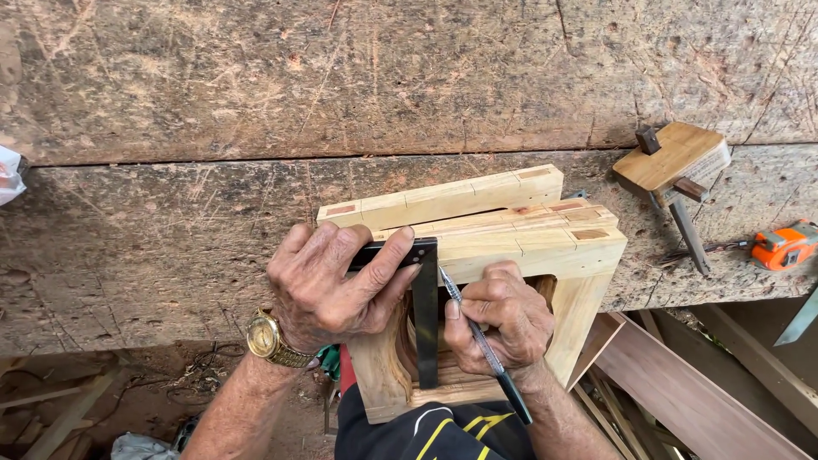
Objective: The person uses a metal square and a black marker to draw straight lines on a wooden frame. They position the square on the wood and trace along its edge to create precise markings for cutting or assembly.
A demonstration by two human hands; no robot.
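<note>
On frame [511, 247], pen [486, 349] in right grip [498, 319]

Workbench [170, 230] bare left of wooden frame [511, 230]: open passage there and across far plank. Right side crowded: wooden marking gauge [673, 166] near frame's far right corner, orange tape measure [784, 245] at bench edge beyond it. Try square [423, 307] and pen [486, 349] block frame's near face between left hand [328, 285] and right hand [503, 315]. Loose boards [690, 392] below bench, right.
</note>
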